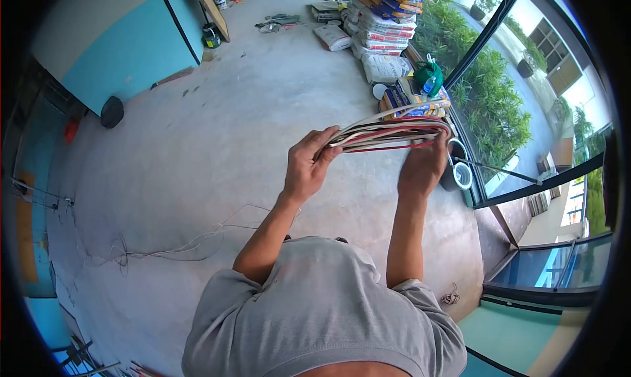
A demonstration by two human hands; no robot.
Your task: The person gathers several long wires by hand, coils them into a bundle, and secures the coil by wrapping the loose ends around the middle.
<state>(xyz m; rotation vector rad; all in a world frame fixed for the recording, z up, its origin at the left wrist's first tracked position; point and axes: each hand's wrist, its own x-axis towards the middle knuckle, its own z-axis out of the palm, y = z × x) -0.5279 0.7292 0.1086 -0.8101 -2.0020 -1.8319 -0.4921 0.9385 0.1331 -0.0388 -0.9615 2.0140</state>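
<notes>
A long looped bundle of red, white and dark cable (pixel 388 134) is stretched between my two hands in front of my chest. My left hand (pixel 310 161) is closed around the bundle's left end, thumb on the near side. At the right end, my right hand (pixel 424 165) is wrapped round the loops, its fingers partly hidden by the cable. One pale strand rises above the rest of the bundle toward the right.
Loose thin wires (pixel 164 252) trail across the floor at left. Stacked bags (pixel 384 35) and buckets (pixel 458 174) line the glass wall at right. A small cable coil (pixel 450 298) lies at lower right. A black round object (pixel 112 113) stands by the left wall.
</notes>
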